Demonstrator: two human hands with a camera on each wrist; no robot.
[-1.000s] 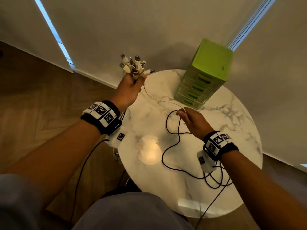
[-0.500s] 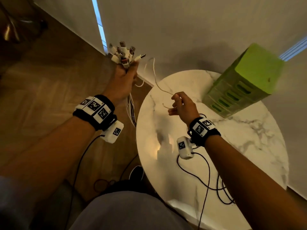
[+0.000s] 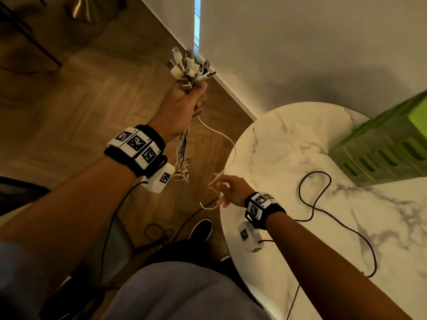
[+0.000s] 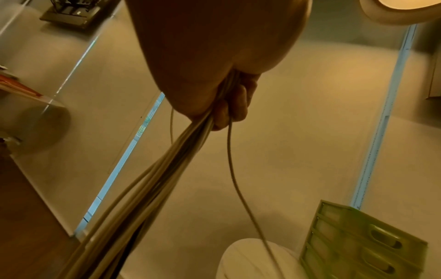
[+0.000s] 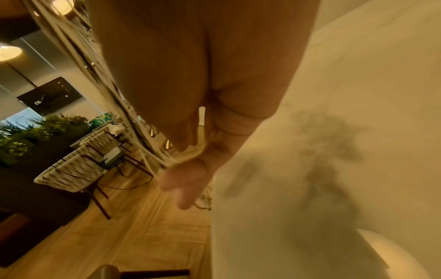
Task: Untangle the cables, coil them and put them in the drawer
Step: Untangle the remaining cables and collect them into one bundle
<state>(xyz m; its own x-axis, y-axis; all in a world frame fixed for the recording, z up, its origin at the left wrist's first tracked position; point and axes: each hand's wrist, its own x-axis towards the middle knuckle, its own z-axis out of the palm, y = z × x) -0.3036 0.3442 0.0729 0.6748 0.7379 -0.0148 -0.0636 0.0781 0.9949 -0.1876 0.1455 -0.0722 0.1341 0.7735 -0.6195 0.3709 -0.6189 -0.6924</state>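
My left hand (image 3: 184, 105) is raised left of the table and grips a bundle of cables (image 3: 182, 155). Their plug ends (image 3: 188, 66) stick up above the fist, and the strands hang down past my wrist. In the left wrist view the bundle (image 4: 181, 162) leaves the curled fingers (image 4: 236, 102). One thin white cable (image 3: 227, 139) runs from that fist down to my right hand (image 3: 225, 190) at the table's left edge. It passes between thumb and fingers there, and its tail loops below. A black cable (image 3: 318, 199) snakes across the marble table (image 3: 288, 139). The green drawer unit (image 3: 388, 144) stands at the far right with its drawers closed.
The wall corner stands close behind the plug ends. Wooden floor lies left of the table, with a dark shoe (image 3: 201, 229) and loose black wires (image 3: 159, 234) on it. A brass lamp base (image 3: 85, 10) stands at the top left. Woven chairs (image 5: 78, 169) show in the right wrist view.
My left hand has carried the bundle up and out past the table's left edge. My right hand has moved left and down along the white cable, from over the table to its edge.
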